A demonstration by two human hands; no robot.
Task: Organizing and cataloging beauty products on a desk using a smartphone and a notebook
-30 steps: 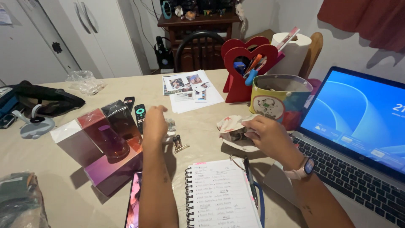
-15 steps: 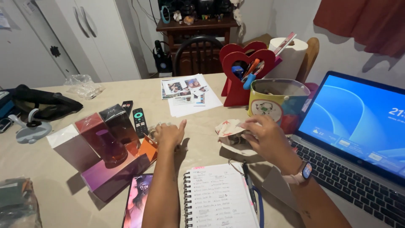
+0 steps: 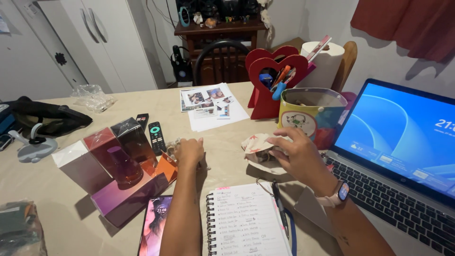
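My left hand [image 3: 188,152] rests fisted on the beige table [image 3: 71,223], just right of an open purple and orange gift box [image 3: 135,189] that holds a dark red bottle [image 3: 122,166]. Its fingers curl around a small clear packet [image 3: 172,146], and the little dark items seen there before are hidden under it. To the right, my right hand [image 3: 296,155], a watch on its wrist, pinches a crumpled white and red cloth [image 3: 253,144]. Below the hands lie a spiral notebook [image 3: 244,223] with a pen [image 3: 279,204] beside it.
An open laptop [image 3: 403,137] fills the right side. A phone [image 3: 156,227] lies by my left forearm, two remotes [image 3: 155,135] behind the box. Further back stand a red heart-shaped pen holder [image 3: 272,102], a colourful tub [image 3: 310,114], a paper roll [image 3: 327,61] and photo sheets [image 3: 213,104]. A black bag [image 3: 47,118] lies far left.
My left hand drew back toward me from near the remote and closed into a fist over the small items. My right hand stayed on the cloth, its fingers shifting slightly.
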